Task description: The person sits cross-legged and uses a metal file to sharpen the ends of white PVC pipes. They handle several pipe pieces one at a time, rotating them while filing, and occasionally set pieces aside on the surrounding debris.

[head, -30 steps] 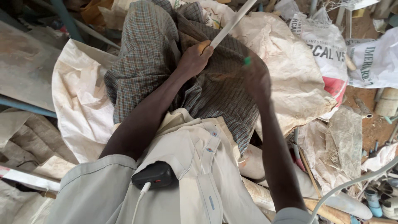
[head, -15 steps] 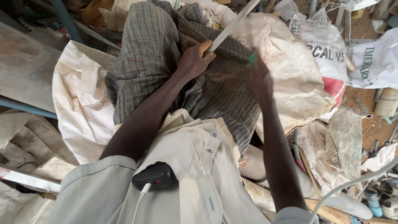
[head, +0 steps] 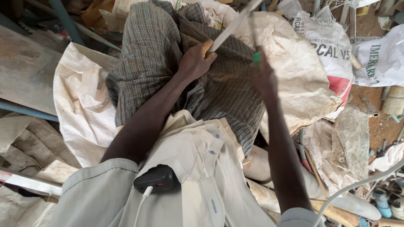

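- We see a pale, thin rod (head: 235, 23) slanting up to the top edge, over the checked cloth (head: 151, 50) that covers the person's lap.
- The left hand (head: 195, 63) is closed around the rod's lower end.
- The right hand (head: 263, 77) is blurred; it pinches a small green thing (head: 256, 56) just beside the rod.
- White woven sacks (head: 332, 46) lie around and behind the lap.
- A black device (head: 156, 178) with a white cable sits on the beige shirt (head: 202, 168).
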